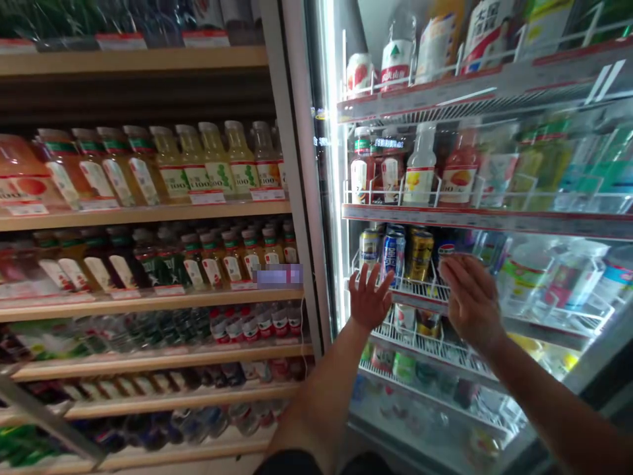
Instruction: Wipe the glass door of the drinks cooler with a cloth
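At the far left, wooden shelves (148,214) are carrying rows of drinks, with yellow juice bottles (217,161) standing along an upper board. The grey cooler frame (297,198) is dividing these from a lit cooler.

Inside it, the left hand (370,300) is hovering open with its fingers spread, just before the front edge of a wire shelf (420,293) and gripping nothing. Just above its fingertips a silver can (368,247), a blue can (394,254) and a gold can (420,254) are standing upright side by side on that shelf. Whether the fingertips are touching the blue can, I cannot tell.

To the right, the right hand (472,303) is also reaching in, flat and open, its fingertips close beside a fourth can (446,251) that it is partly hiding. It too is holding nothing.

As I am judging it, both hands are only arriving at the cans: none is being lifted, and the row is looking undisturbed.
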`<state>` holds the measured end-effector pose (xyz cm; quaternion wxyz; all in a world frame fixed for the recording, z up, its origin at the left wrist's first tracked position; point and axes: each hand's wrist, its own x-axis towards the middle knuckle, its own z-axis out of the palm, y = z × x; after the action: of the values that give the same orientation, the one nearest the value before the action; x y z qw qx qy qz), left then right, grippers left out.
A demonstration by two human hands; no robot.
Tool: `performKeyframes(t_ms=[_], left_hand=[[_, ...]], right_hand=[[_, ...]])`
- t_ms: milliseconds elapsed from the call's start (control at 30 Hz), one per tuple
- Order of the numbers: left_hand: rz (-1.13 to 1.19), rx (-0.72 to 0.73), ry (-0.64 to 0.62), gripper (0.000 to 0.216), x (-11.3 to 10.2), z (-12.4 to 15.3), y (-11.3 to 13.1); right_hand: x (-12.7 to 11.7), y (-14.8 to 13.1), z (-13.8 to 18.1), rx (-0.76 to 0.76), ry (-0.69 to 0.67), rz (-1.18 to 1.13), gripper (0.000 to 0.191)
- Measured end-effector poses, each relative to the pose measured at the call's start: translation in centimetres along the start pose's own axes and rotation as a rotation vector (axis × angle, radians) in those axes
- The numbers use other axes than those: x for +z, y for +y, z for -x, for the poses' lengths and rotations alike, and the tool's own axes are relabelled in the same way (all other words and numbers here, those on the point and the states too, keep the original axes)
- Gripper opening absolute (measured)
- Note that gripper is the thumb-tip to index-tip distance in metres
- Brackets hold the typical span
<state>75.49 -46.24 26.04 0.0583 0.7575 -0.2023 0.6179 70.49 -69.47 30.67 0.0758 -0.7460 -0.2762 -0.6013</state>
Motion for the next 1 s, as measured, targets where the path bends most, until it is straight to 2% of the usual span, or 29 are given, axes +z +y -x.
performKeyframes(t_ms=[33, 167, 200, 233, 333, 400, 467, 567, 600, 667, 767, 833, 900, 1000], left_hand=[[0.001, 0.001, 0.003, 0.056, -0.1, 0.0, -0.1], [0.037, 0.022, 0.037, 0.055, -0.7, -0.2, -1.2], [0.044, 0.021, 0.051, 0.055, -0.9, -0.2, -1.6], [0.045, 0.018, 0.060, 0.055, -1.0, -0.3, -2.0], [0.026, 0.012, 0.063, 0.056, -0.9, -0.2, -3.0], [0.022, 0.020, 0.064, 0.057, -0.6, -0.1, -3.2], [0.030, 0.027, 0.081, 0.057, -0.2, -0.1, -3.3], [0.042, 0.045, 0.096, 0.058, 0.1, 0.1, -3.3], [0.045, 0.047, 0.096, 0.059, 0.2, 0.1, -3.3], [0.045, 0.045, 0.093, 0.060, 0.4, 0.2, -3.3], [0.039, 0.037, 0.095, 0.060, 0.5, 0.2, -3.4], [0.040, 0.040, 0.105, 0.060, 0.6, 0.2, -3.4], [0.046, 0.041, 0.116, 0.060, 0.6, 0.2, -3.4], [0.056, 0.044, 0.109, 0.061, 0.6, 0.2, -3.4]], right_hand=[[0.1, -0.2, 0.1, -0.010, -0.007, -0.002, 0.069], [0.4, -1.4, 1.3, -0.225, -0.239, -0.080, 0.069], [0.3, -1.3, 1.3, -0.242, -0.256, -0.081, 0.069], [0.2, -1.1, 1.0, -0.220, -0.229, -0.066, 0.069], [0.1, -0.3, -0.6, -0.058, -0.033, 0.008, 0.070], [0.5, -0.5, -0.7, -0.016, 0.018, 0.016, 0.069], [1.0, -1.5, 0.7, -0.100, -0.079, -0.032, 0.069], [1.6, -3.0, 3.3, -0.306, -0.305, -0.117, 0.068], [1.6, -3.1, 3.5, -0.322, -0.335, -0.118, 0.068], [1.5, -2.6, 2.4, -0.243, -0.287, -0.076, 0.068], [1.4, -1.5, -0.5, -0.037, -0.046, 0.007, 0.069], [1.8, -1.6, -0.8, 0.010, 0.028, 0.034, 0.069], [2.4, -2.7, 1.0, -0.084, -0.071, 0.012, 0.067], [2.7, -4.2, 4.6, -0.300, -0.330, -0.047, 0.062]])
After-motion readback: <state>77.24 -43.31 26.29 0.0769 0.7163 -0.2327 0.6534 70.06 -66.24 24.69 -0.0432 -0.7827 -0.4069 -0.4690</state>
